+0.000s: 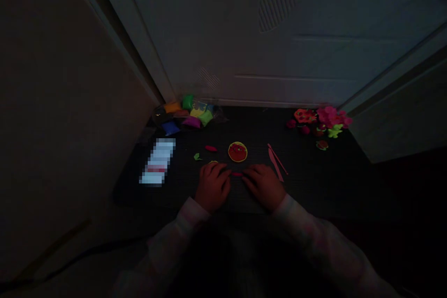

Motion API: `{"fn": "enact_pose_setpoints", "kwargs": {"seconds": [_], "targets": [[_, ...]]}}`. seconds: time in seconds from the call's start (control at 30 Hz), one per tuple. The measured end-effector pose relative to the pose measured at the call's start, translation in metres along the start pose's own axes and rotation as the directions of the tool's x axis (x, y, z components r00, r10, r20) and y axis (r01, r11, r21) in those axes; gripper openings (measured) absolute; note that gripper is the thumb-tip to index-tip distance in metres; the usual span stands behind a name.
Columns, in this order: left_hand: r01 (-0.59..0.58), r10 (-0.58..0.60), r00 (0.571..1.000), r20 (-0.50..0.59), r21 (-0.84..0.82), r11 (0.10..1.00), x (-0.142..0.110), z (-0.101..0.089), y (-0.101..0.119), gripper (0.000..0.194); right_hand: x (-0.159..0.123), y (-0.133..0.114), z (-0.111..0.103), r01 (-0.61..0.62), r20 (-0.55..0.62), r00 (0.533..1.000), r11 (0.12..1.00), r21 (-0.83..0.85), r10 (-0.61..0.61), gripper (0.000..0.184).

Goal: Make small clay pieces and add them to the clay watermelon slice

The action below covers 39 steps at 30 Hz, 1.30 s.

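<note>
A thin pinkish-red roll of modelling clay [237,174] lies between my two hands, low over the dark table. My left hand [213,187] has its fingers curled and closed at the roll's left end. At the other end, the closed fingers of my right hand [266,186] meet the roll. Just beyond the hands sits a round clay disc [238,154], red with a yellow rim and small pieces on top. Left of it are a short red clay piece [211,148] and a small green clay piece [197,157]. Something yellow is mostly hidden behind my left hand.
Pink modelling tools [275,163] lie right of my right hand. Colourful clay packets [190,114] are piled at the back left, near a blurred bright phone-like screen [158,162]. Several bright clay figures [323,121] stand at the back right. A pale panel [265,56] rises behind the table.
</note>
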<state>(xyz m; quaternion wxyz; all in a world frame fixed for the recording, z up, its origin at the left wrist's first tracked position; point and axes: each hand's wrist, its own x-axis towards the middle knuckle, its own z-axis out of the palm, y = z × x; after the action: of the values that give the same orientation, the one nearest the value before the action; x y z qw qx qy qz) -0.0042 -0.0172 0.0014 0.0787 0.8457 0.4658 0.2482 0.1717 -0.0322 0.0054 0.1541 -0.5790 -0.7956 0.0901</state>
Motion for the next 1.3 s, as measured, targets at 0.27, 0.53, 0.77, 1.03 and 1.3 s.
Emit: {"fn": "enact_pose_setpoints", "kwargs": {"seconds": [0.27, 0.53, 0.77, 1.03, 1.3], "targets": [[0.027, -0.031, 0.998, -0.051, -0.064, 0.998, 0.0, -0.001, -0.002, 0.02, 0.006, -0.01, 0.0, -0.077, 0.012, 0.997, 0.997, 0.015, 0.076, 0.019], [0.045, -0.053, 0.996, -0.073, -0.103, 0.994, 0.001, -0.002, -0.002, 0.018, -0.006, -0.007, -0.003, -0.048, -0.047, 0.998, 0.999, -0.003, 0.047, 0.024], [0.051, -0.058, 0.996, -0.073, -0.101, 0.994, 0.0, -0.001, -0.002, 0.019, -0.023, -0.03, 0.007, -0.096, -0.111, 0.991, 0.981, -0.171, 0.078, 0.049], [0.043, -0.053, 0.995, -0.088, -0.115, 0.992, 0.0, -0.002, -0.001, 0.018, -0.019, -0.047, 0.02, -0.193, -0.111, 0.979, 0.958, -0.211, 0.173, 0.062], [-0.004, 0.005, 1.0, 0.016, -0.069, 0.998, 0.001, -0.005, 0.004, 0.023, -0.02, -0.047, 0.023, -0.183, -0.058, 0.983, 0.948, -0.262, 0.174, 0.062]]}}
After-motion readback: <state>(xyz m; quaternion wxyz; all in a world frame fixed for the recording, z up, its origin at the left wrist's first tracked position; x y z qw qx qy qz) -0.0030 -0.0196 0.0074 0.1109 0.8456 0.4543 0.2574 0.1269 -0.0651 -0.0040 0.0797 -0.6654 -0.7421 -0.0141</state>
